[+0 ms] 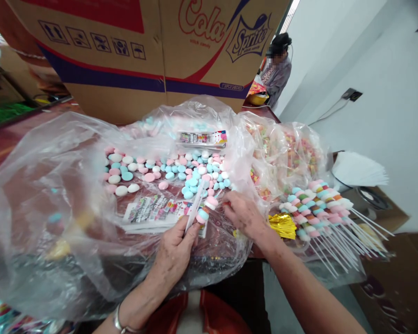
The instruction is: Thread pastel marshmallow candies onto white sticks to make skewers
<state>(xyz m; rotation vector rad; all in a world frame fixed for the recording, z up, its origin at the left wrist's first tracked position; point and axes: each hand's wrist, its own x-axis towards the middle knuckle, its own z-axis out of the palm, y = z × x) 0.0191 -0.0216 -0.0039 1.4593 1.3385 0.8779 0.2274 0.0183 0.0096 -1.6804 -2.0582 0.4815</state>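
Observation:
My left hand (179, 239) is closed on thin white sticks (196, 204) that point up and away from me. Beside its thumb is a short row of pink, blue and white candies (205, 211), seemingly threaded on a stick. Just to the right, my right hand (243, 214) has its fingers curled together over the clear plastic; whatever they hold is hidden. Beyond both hands lie loose pink, white and blue candies (191, 174) on the plastic sheet. A stack of printed wrappers (153, 211) rests left of my left hand.
Finished-looking candy skewers (320, 208) are piled at right beside gold twist ties (282, 226). Behind them sit clear bags of colourful candy (285, 144). More wrappers (204, 138) lie farther back. A large carton (153, 55) blocks the far side; another person (278, 74) is beyond.

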